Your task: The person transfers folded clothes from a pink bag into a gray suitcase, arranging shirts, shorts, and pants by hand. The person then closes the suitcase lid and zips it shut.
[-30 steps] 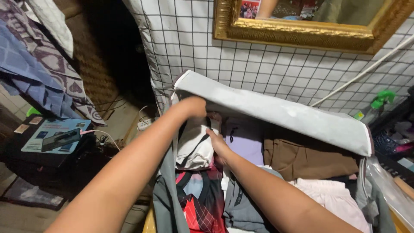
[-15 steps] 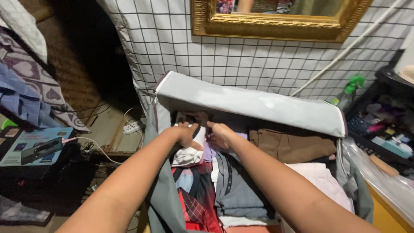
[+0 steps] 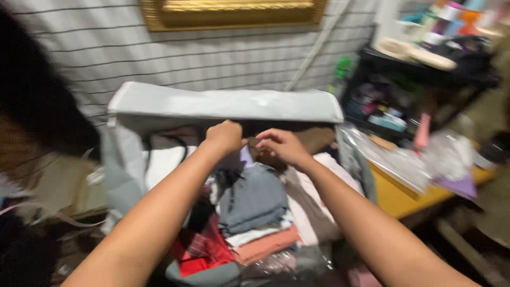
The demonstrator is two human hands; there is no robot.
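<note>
Left hand (image 3: 226, 135) and right hand (image 3: 281, 146) meet at the rear edge of the grey fabric storage box (image 3: 223, 103), both pinching one dark brown garment (image 3: 313, 139). Folded clothes (image 3: 252, 199) lie directly below.

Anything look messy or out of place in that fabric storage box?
The folded clothes are crammed in unevenly, overlapping and bulging above the grey fabric box. Its lid is flipped back. Nothing looks torn or spilled, though the picture is blurred.

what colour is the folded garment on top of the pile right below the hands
Grey-blue: the folded garment shows best in the head view, though blurred.
</note>
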